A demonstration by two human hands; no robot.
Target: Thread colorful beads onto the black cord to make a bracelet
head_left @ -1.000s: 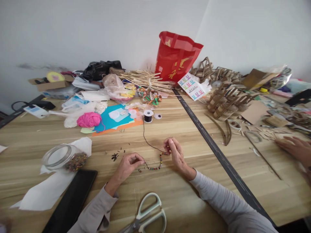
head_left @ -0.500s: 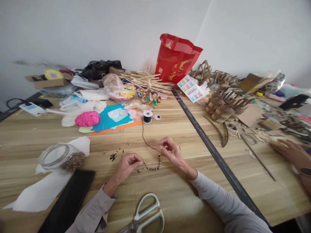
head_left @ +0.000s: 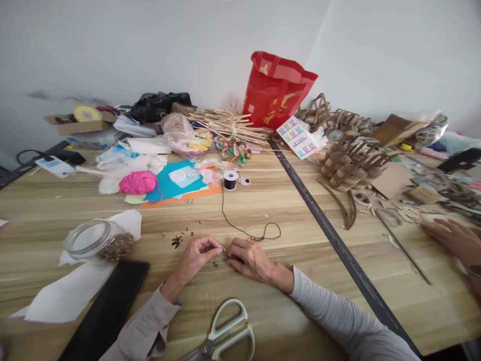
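Observation:
My left hand (head_left: 200,255) pinches the dark end of a beaded cord (head_left: 255,239) between thumb and fingertips. Close beside it, my right hand (head_left: 250,258) is closed over the cord near that end, covering part of the beads. Beyond my right hand a short row of coloured beads shows, and the black cord loops right and runs back to a white spool (head_left: 230,181). A few loose beads (head_left: 215,264) lie under my fingers. White-handled scissors (head_left: 227,331) rest nearer to me.
To the left, a clear jar (head_left: 95,240) of beads lies tipped on white paper, with a black tray (head_left: 108,306) in front. Small black pieces (head_left: 176,242) lie beyond my left hand. Pink yarn (head_left: 138,182) and a red bag (head_left: 280,90) stand farther back. Another person's hand (head_left: 449,238) is at right.
My right hand has moved left and down from the far part of the beaded cord to beside my left hand. The cord behind now lies slack in a loop on the table.

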